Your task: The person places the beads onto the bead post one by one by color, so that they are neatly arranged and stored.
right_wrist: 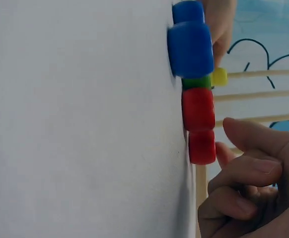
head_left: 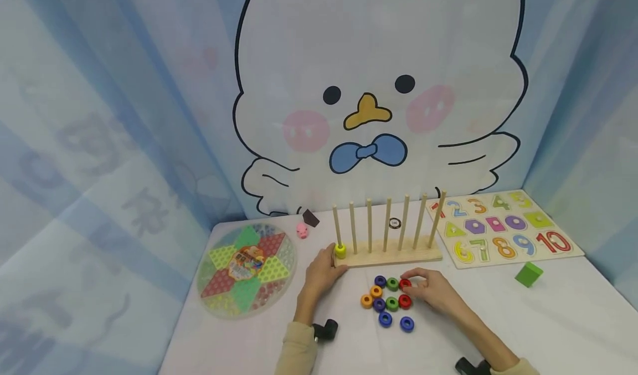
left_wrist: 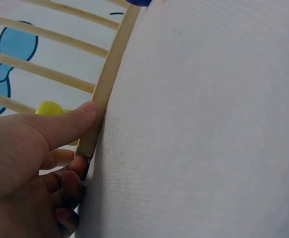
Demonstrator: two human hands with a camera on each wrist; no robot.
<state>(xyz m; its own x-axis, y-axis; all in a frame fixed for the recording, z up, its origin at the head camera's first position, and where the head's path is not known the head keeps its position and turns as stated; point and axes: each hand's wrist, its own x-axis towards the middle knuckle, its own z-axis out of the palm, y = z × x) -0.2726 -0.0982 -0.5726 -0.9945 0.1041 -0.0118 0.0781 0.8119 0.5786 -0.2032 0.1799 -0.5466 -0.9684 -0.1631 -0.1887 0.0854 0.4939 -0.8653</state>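
A wooden peg rack (head_left: 389, 253) with several upright pegs stands on the white table, a yellow ring (head_left: 340, 251) at the bottom of its leftmost peg. My left hand (head_left: 321, 272) grips the left end of its base; the left wrist view has the thumb (left_wrist: 87, 113) on the base's edge and fingers curled behind. In front of the rack lie loose blue, purple, green, orange and red rings. My right hand (head_left: 432, 289) reaches over the farther red ring (right_wrist: 202, 147), thumb and forefinger parted beside it. Nearer lies another red ring (head_left: 405, 301).
A round star-patterned game board (head_left: 219, 297) lies at the left, near a small pink pig figure (head_left: 302, 230) and a dark piece (head_left: 310, 218). Back right is a number puzzle board (head_left: 463, 247), with a green block (head_left: 529, 274) in front. A printed curtain hangs behind.
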